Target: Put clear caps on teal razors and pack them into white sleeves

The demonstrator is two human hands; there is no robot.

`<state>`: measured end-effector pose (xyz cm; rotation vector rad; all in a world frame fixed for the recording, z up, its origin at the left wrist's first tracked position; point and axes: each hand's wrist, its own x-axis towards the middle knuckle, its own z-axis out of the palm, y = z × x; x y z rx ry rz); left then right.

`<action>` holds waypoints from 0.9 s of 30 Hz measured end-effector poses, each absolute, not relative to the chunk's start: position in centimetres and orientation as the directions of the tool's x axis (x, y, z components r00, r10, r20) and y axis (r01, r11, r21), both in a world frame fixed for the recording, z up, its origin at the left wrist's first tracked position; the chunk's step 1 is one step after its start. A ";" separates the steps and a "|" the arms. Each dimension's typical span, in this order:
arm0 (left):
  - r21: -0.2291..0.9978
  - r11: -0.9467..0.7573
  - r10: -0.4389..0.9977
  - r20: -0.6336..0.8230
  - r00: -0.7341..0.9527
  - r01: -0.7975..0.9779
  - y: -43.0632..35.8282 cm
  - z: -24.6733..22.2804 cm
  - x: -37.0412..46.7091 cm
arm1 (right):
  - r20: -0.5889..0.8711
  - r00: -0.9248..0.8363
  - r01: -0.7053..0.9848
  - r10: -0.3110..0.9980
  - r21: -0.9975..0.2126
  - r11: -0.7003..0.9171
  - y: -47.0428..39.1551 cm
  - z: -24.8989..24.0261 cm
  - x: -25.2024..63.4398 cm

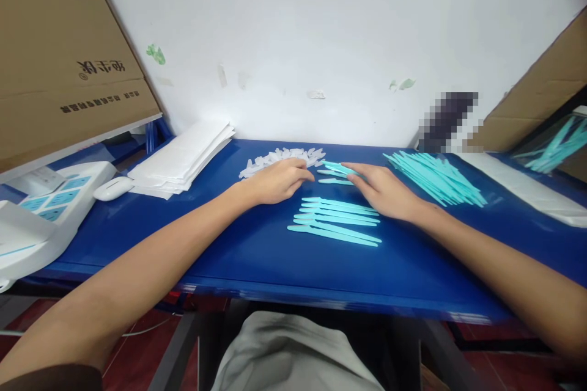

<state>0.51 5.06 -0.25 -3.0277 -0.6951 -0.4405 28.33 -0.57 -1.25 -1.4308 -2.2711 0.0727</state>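
My left hand (282, 181) is closed, fingertips pressed together beside the pile of small translucent white pieces (270, 160); whatever it holds is hidden. Right of it, my right hand (378, 188) is closed on the ends of a few turquoise sticks (335, 168). One more turquoise stick (334, 181) lies just below them, near the right fingertips. Nearer the front edge, several turquoise sticks (339, 219) lie side by side on the blue table (257, 256). A larger heap of turquoise sticks (435, 177) sits beyond my right hand.
White paper sheets or bags (183, 156) are stacked at the left, beside a white device (68, 201). A cardboard box (68, 55) stands at the far left, another cardboard piece (536, 98) at the right. A long white strip (527, 189) lies on the right side.
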 end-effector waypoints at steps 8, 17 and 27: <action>0.106 -0.873 0.485 0.279 0.828 0.476 4.9 -0.3 0.4 | 0.361 -0.378 0.817 0.853 -0.304 0.491 -0.3 -1.2 28.7; 0.086 -0.893 0.446 0.309 0.840 0.443 5.9 -1.1 0.1 | 0.321 -0.425 0.816 0.846 -0.269 0.512 -0.2 -1.3 28.8; 0.069 -0.910 0.413 0.218 0.884 0.408 5.5 -0.7 0.6 | 0.205 -0.438 0.837 0.876 -0.263 0.480 -1.4 0.5 28.0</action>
